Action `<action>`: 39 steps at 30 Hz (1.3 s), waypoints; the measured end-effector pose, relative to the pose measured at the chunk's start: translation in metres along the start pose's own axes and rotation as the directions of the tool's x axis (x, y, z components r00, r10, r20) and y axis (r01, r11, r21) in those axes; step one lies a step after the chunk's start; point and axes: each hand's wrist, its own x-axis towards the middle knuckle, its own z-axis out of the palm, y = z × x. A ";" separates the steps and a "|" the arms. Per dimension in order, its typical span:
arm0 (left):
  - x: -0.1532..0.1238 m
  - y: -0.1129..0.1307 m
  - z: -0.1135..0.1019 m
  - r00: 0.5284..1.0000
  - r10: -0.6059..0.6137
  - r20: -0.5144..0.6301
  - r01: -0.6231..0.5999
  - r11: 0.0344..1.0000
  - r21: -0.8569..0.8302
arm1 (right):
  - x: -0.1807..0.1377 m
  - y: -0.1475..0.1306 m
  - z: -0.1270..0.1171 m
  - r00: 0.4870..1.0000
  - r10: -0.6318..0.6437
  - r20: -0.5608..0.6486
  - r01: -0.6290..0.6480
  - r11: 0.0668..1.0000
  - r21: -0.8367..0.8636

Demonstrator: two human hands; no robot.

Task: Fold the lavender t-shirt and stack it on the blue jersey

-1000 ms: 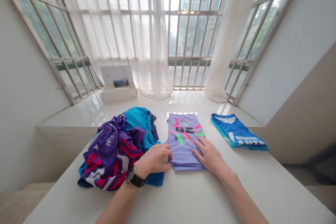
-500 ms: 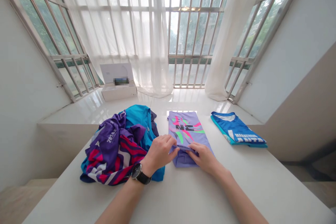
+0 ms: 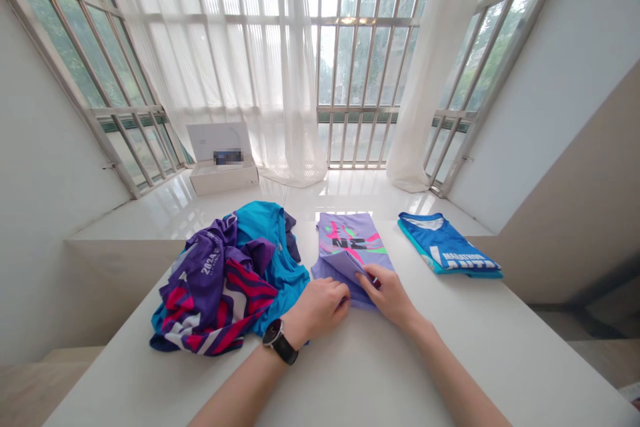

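Observation:
A lavender shirt [image 3: 350,233] with pink, green and black print lies folded into a narrow strip in the middle of the white table. My right hand [image 3: 387,290] pinches its near edge, which is lifted and folded back over the print. Lower and to the left, my left hand [image 3: 323,307], with a black watch on the wrist, has its fingers curled at the shirt's near left corner. What those fingers grip is hidden. To the left lies a crumpled heap of shirts [image 3: 220,287] in purple, red and teal.
Two folded shirts, a blue one [image 3: 447,243] over a teal one, lie stacked on the right. On the sill behind stands an open white box [image 3: 223,179]. Sheer curtains [image 3: 250,80] hang before barred windows. The white table [image 3: 360,373] has a front-right edge sloping down.
My left hand has moved down toward me from the shirt's folded edge to its near end. My right hand still holds the edge, now raised into a slanted flap. The view has shifted slightly.

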 end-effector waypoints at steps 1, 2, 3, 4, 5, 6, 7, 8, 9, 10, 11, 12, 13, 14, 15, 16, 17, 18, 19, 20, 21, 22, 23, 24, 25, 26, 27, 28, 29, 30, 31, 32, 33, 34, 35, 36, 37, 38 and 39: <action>0.002 -0.002 0.003 0.998 -0.054 -0.027 0.052 0.996 -0.069 | 0.000 0.000 -0.001 1.000 -0.014 -0.016 0.014 1.000 0.001; 0.003 -0.004 0.007 0.994 -0.102 -0.046 0.094 0.985 -0.144 | -0.001 -0.001 -0.001 0.999 -0.035 -0.032 0.034 0.999 -0.004; 0.005 -0.006 0.010 0.988 -0.140 -0.060 0.124 0.968 -0.218 | -0.002 -0.001 -0.002 0.997 -0.060 -0.043 0.059 0.998 -0.015; 0.007 -0.008 0.013 0.983 -0.168 -0.070 0.142 0.948 -0.284 | -0.004 -0.001 -0.002 0.995 -0.087 -0.045 0.086 0.996 -0.032; 0.009 -0.009 0.016 0.979 -0.187 -0.076 0.152 0.930 -0.335 | -0.006 -0.001 -0.002 0.993 -0.113 -0.034 0.111 0.992 -0.054; 0.010 -0.011 0.017 0.977 -0.200 -0.080 0.157 0.916 -0.368 | -0.008 -0.001 -0.001 0.990 -0.138 -0.012 0.136 0.988 -0.079; 0.011 -0.013 0.018 0.974 -0.208 -0.086 0.160 0.909 -0.384 | -0.010 -0.001 0.000 0.987 -0.160 0.022 0.162 0.981 -0.104; 0.011 -0.014 0.018 0.972 -0.216 -0.097 0.164 0.909 -0.382 | -0.012 -0.002 0.000 0.982 -0.180 0.064 0.187 0.974 -0.130; 0.011 -0.016 0.017 0.967 -0.227 -0.111 0.173 0.915 -0.365 | -0.013 -0.002 0.001 0.975 -0.193 0.112 0.210 0.965 -0.156; 0.010 -0.018 0.014 0.963 -0.240 -0.122 0.187 0.923 -0.336 | -0.015 -0.003 0.002 0.966 -0.199 0.162 0.227 0.957 -0.178; 0.008 -0.020 0.011 0.959 -0.252 -0.128 0.205 0.931 -0.302 | -0.016 -0.005 0.003 0.957 -0.197 0.212 0.239 0.951 -0.195; 0.006 -0.023 0.007 0.957 -0.264 -0.123 0.225 0.938 -0.264 | -0.016 -0.006 0.003 0.948 -0.187 0.257 0.242 0.948 -0.205; 0.004 -0.026 0.002 0.954 -0.278 -0.115 0.248 0.943 -0.223 | -0.017 -0.008 0.003 0.940 -0.172 0.296 0.239 0.949 -0.206; 0.002 -0.029 -0.003 0.950 -0.293 -0.109 0.271 0.946 -0.177 | -0.018 -0.010 0.003 0.933 -0.158 0.324 0.230 0.953 -0.199; 0.000 -0.032 -0.008 0.944 -0.309 -0.117 0.294 0.947 -0.132 | -0.018 -0.012 0.003 0.928 -0.146 0.342 0.217 0.959 -0.181; 0.000 -0.034 -0.012 0.935 -0.325 -0.145 0.314 0.945 -0.094 | -0.018 -0.013 0.002 0.926 -0.134 0.352 0.198 0.968 -0.153; -0.001 -0.035 -0.015 0.923 -0.333 -0.191 0.326 0.943 -0.070 | -0.018 -0.015 0.000 0.926 -0.123 0.357 0.173 0.978 -0.113; 0.000 -0.034 -0.016 0.914 -0.328 -0.239 0.322 0.944 -0.064 | -0.017 -0.015 -0.002 0.926 -0.109 0.363 0.139 0.989 -0.058; 0.000 -0.032 -0.016 0.913 -0.304 -0.272 0.296 0.952 -0.073 | -0.016 -0.015 -0.005 0.926 -0.092 0.367 0.095 0.995 0.010; 0.001 -0.029 -0.013 0.923 -0.264 -0.279 0.251 0.965 -0.082 | -0.014 -0.013 -0.008 0.929 -0.068 0.363 0.041 0.996 0.082; 0.002 -0.024 -0.009 0.942 -0.211 -0.261 0.197 0.977 -0.081 | -0.012 -0.011 -0.012 0.937 -0.037 0.348 -0.016 0.989 0.147; 0.002 -0.020 -0.003 0.964 -0.154 -0.217 0.144 0.988 -0.062 | -0.009 -0.007 -0.016 0.950 0.004 0.312 -0.067 0.979 0.193; 0.001 -0.016 0.003 0.983 -0.103 -0.154 0.100 0.995 -0.029 | -0.007 -0.001 -0.020 0.966 0.049 0.255 -0.105 0.972 0.212; 0.000 -0.012 0.009 0.994 -0.067 -0.086 0.068 0.998 0.010 | -0.005 0.004 -0.023 0.979 0.089 0.182 -0.125 0.972 0.197; -0.001 -0.010 0.015 0.999 -0.047 -0.027 0.048 0.998 0.047 | -0.004 0.011 -0.024 0.988 0.113 0.107 -0.128 0.981 0.149; -0.002 -0.009 0.019 0.999 -0.037 0.020 0.036 0.997 0.073 | -0.003 0.017 -0.025 0.992 0.117 0.052 -0.121 0.990 0.077; -0.003 -0.008 0.023 0.998 -0.035 0.051 0.030 0.996 0.089 | -0.004 0.023 -0.024 0.994 0.105 0.034 -0.105 0.994 -0.010; -0.004 -0.009 0.024 0.997 -0.036 0.071 0.029 0.995 0.097 | -0.005 0.028 -0.022 0.994 0.092 0.057 -0.086 0.992 -0.098; -0.005 -0.009 0.025 0.996 -0.039 0.082 0.031 0.994 0.102 | -0.008 0.032 -0.019 0.990 0.087 0.112 -0.066 0.981 -0.180; -0.005 -0.010 0.025 0.995 -0.043 0.088 0.033 0.994 0.104 | -0.010 0.034 -0.016 0.979 0.097 0.178 -0.050 0.967 -0.251; -0.005 -0.011 0.024 0.995 -0.045 0.093 0.035 0.994 0.103 | -0.012 0.036 -0.013 0.964 0.115 0.241 -0.035 0.950 -0.310; -0.005 -0.012 0.023 0.994 -0.046 0.098 0.036 0.994 0.101 | -0.015 0.036 -0.011 0.948 0.135 0.288 -0.023 0.933 -0.359; -0.004 -0.013 0.022 0.994 -0.046 0.104 0.036 0.994 0.099 | -0.017 0.035 -0.009 0.936 0.154 0.317 -0.015 0.917 -0.399; -0.004 -0.013 0.022 0.993 -0.045 0.109 0.035 0.995 0.098 | -0.018 0.033 -0.008 0.928 0.169 0.331 -0.010 0.902 -0.431; -0.004 -0.014 0.022 0.993 -0.044 0.114 0.033 0.995 0.098 | -0.019 0.031 -0.008 0.924 0.181 0.338 -0.007 0.890 -0.457; -0.004 -0.014 0.021 0.992 -0.042 0.116 0.031 0.995 0.099 | -0.020 0.028 -0.008 0.919 0.193 0.343 -0.006 0.879 -0.477; -0.005 -0.014 0.021 0.993 -0.040 0.116 0.028 0.995 0.099 | -0.021 0.024 -0.008 0.916 0.207 0.345 -0.011 0.869 -0.494; -0.005 -0.014 0.020 0.993 -0.036 0.111 0.025 0.995 0.100 | -0.023 0.021 -0.008 0.912 0.224 0.344 -0.020 0.861 -0.508; -0.005 -0.013 0.019 0.995 -0.032 0.100 0.022 0.995 0.101 | -0.025 0.017 -0.009 0.909 0.241 0.340 -0.033 0.855 -0.518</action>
